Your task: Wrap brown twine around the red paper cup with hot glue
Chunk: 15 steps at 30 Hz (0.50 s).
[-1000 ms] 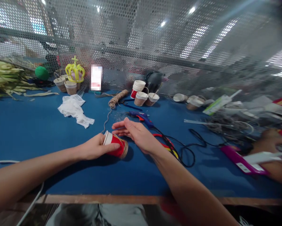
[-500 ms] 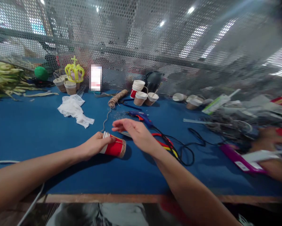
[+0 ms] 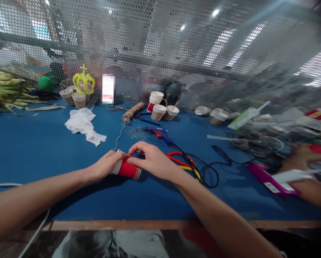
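We have the red paper cup [image 3: 127, 168] tipped sideways on the near side of the glue gun [image 3: 159, 133] — our left hand [image 3: 105, 166] is clamped around its pale end. Our right hand [image 3: 156, 161] has thumb and fingertips against its upper side; whether they pinch anything, we cannot tell. Brown, fibrous-looking covering shows only at the base, so by our judgement most of the smooth red wall remains bare. Coarse twine [image 3: 119, 136] runs, kinked, from our left hand to a spindle-shaped bundle [image 3: 133, 112] left of and beyond the glue gun. Farther beyond it stand tapered cups [image 3: 158, 113] — brown-sided, pale-rimmed.
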{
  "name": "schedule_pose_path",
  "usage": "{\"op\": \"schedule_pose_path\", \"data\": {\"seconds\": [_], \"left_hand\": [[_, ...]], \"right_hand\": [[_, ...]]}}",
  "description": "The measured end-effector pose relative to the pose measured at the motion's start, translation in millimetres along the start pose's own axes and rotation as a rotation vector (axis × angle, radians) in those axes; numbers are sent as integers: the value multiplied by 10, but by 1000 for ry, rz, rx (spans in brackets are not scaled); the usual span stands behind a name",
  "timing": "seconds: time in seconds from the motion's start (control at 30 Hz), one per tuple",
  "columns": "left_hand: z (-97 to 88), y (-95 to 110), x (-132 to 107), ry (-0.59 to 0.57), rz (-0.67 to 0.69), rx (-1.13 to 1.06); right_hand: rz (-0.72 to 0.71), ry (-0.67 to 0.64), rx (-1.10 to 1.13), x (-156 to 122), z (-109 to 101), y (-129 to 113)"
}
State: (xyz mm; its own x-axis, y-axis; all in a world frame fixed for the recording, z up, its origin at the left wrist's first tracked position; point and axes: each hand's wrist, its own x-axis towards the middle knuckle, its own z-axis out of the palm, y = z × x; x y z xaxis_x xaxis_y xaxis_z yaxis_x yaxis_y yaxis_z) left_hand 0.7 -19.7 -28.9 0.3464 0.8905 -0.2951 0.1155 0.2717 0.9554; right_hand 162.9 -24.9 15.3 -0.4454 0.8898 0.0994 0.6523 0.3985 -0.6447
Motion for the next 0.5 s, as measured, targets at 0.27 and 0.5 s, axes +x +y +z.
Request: {"op": "schedule_pose_path", "data": {"seconds": [0.27,0.5], "left_hand": [[-22,36,-31,-236,79,12],[-13,30,-41,-194,90,44]], "right_hand": [[108,-21,34,36,3,-31],[128,-144,251,77,23,57]]}}
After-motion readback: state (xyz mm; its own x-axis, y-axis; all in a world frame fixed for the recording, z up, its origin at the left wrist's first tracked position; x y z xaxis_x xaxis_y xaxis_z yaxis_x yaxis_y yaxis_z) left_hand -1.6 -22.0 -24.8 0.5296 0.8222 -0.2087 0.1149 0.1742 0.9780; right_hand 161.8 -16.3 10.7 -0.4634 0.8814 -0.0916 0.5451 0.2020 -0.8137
